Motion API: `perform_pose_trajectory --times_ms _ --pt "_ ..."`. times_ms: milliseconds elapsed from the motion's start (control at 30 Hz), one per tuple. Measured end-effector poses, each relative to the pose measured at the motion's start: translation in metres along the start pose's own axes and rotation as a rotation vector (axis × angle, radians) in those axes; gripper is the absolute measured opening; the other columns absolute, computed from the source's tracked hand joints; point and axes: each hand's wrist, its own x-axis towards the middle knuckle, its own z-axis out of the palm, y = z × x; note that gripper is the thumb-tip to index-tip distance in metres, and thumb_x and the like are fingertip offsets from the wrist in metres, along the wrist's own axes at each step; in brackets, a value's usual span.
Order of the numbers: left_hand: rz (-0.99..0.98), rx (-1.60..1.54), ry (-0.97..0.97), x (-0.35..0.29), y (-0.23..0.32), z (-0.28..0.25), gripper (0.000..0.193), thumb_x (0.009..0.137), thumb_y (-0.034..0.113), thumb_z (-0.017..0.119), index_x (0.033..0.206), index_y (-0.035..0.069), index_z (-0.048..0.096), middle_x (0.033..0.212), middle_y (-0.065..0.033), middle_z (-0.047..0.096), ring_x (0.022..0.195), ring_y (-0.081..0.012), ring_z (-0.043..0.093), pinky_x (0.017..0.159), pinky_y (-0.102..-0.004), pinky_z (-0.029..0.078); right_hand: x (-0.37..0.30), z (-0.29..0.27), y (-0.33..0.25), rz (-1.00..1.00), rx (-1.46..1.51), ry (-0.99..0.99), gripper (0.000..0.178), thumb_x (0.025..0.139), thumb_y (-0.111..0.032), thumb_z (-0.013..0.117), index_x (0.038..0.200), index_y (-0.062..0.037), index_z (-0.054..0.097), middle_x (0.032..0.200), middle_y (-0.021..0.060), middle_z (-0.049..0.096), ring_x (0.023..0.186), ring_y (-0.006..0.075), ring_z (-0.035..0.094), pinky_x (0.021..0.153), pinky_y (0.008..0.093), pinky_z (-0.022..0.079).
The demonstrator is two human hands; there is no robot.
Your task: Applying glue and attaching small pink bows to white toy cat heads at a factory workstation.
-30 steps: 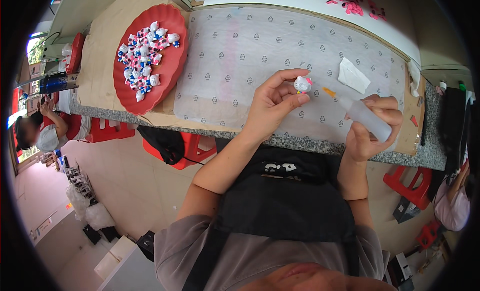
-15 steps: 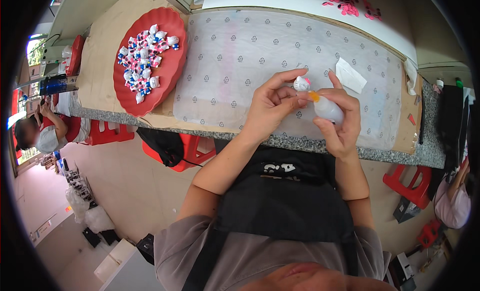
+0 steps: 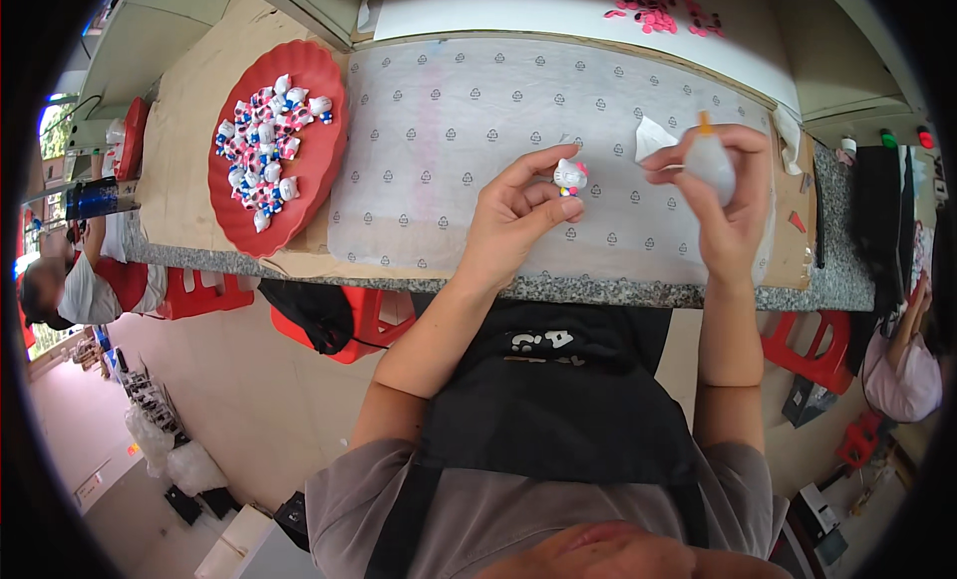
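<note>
My left hand [image 3: 520, 212] pinches a small white cat figurine [image 3: 570, 176] with a pink bow, held upright over the paper sheet [image 3: 429, 170]. To its right, my right hand [image 3: 733, 195] is closed round a whitish squeeze bottle [image 3: 710, 165] whose orange tip [image 3: 705, 123] points up and away from me. The bottle and figurine are well apart. Behind my right fingers a folded white paper [image 3: 653, 139] lies on the sheet.
A red scalloped tray [image 3: 321, 170] at the left holds many similar figurines [image 3: 264, 145]. Several pink pieces [image 3: 658, 6] lie on a white surface at the back. The granite edge [image 3: 598, 291] runs before me; red stools [image 3: 812, 348] stand below. Other people sit at both sides.
My right hand has drawn the bottle away to the right and tipped its nozzle upward. The figurine in my left hand is turned more upright. The whole view has shifted slightly.
</note>
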Motion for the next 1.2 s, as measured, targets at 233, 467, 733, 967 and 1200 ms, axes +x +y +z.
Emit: perform_pose_trajectory --times_ms 233,467,733,967,1200 --pt "-0.016 -0.015 0.026 0.002 0.000 0.006 0.043 0.073 -0.004 0.057 0.113 0.001 0.045 0.086 -0.0031 0.053 0.079 -0.0085 0.055 0.067 -0.0186 0.044 -0.005 0.019 0.031 -0.241 -0.242 -0.293 0.039 0.070 -0.001 0.060 0.099 -0.0018 0.035 0.089 0.0091 0.052 0.085 0.0194 0.056 0.098 0.0472 0.022" --pt "-0.029 0.003 -0.002 0.001 0.001 0.001 0.042 0.073 -0.003 0.058 0.113 0.002 0.046 0.085 -0.0013 0.053 0.075 -0.0055 0.052 0.065 -0.0174 0.042 -0.004 0.005 0.027 -0.290 -0.185 -0.154 0.036 0.070 0.000 0.053 0.099 -0.0027 0.033 0.083 0.0130 0.052 0.086 0.0289 0.056 0.097 0.0507 0.018" --pt "0.005 0.051 -0.014 0.001 -0.003 0.001 0.042 0.072 -0.004 0.058 0.113 0.002 0.046 0.087 -0.0011 0.054 0.075 -0.0049 0.051 0.064 -0.0173 0.042 0.002 0.009 0.009 0.162 -0.147 0.025 0.028 0.072 0.004 0.056 0.095 -0.0036 0.042 0.082 0.0041 0.047 0.071 0.0098 0.048 0.064 0.0226 0.042" --pt "0.014 0.042 0.000 0.001 -0.006 0.002 0.042 0.073 -0.004 0.058 0.112 0.003 0.046 0.084 -0.0009 0.053 0.075 -0.0044 0.051 0.063 -0.0169 0.042 0.015 0.017 0.013 0.089 -0.374 -0.197 0.034 0.062 -0.005 0.069 0.088 -0.0038 0.047 0.084 0.0025 0.052 0.076 0.0104 0.050 0.067 0.0223 0.041" --pt "0.018 0.065 -0.008 0.002 -0.004 0.003 0.041 0.073 -0.003 0.059 0.111 0.001 0.046 0.084 -0.0013 0.053 0.072 -0.0042 0.051 0.063 -0.0167 0.042 0.026 0.016 0.023 0.066 -0.398 -0.087 0.025 0.065 0.004 0.064 0.083 -0.0021 0.047 0.081 0.0016 0.048 0.077 0.0092 0.048 0.073 0.0218 0.039"
